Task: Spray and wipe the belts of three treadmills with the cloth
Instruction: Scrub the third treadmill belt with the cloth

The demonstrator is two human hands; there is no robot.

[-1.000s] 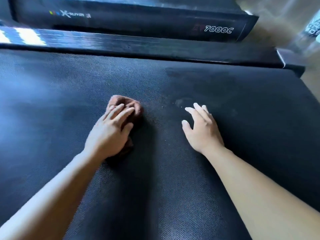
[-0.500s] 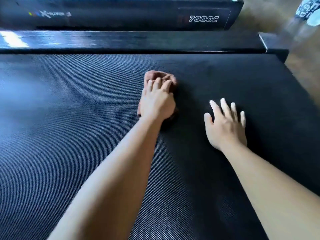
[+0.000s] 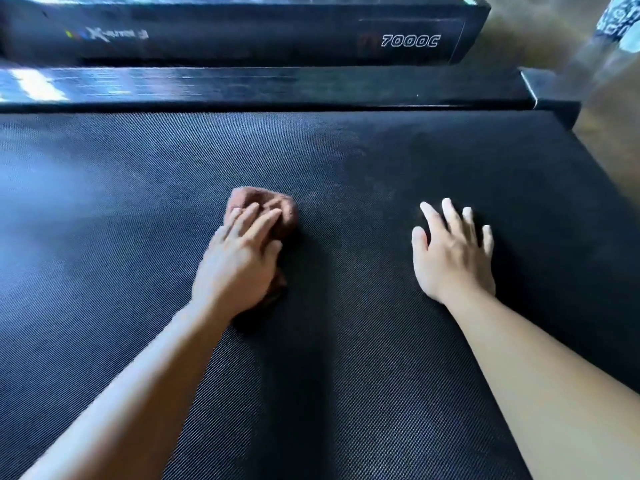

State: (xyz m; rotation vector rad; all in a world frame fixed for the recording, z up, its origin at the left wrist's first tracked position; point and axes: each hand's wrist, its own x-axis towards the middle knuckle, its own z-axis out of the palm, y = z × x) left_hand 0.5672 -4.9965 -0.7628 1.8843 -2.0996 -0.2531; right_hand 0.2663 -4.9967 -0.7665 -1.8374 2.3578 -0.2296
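Drawn back from the side rail [image 3: 277, 86], my left hand [image 3: 239, 268] presses flat on the bunched brown cloth [image 3: 277, 206], long axis toward the rail; right hand [image 3: 450, 258] splayed on belt [image 3: 104, 237].

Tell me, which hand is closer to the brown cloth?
Left. The left hand presses on the brown cloth; the right hand lies flat on the belt, apart, to its right.
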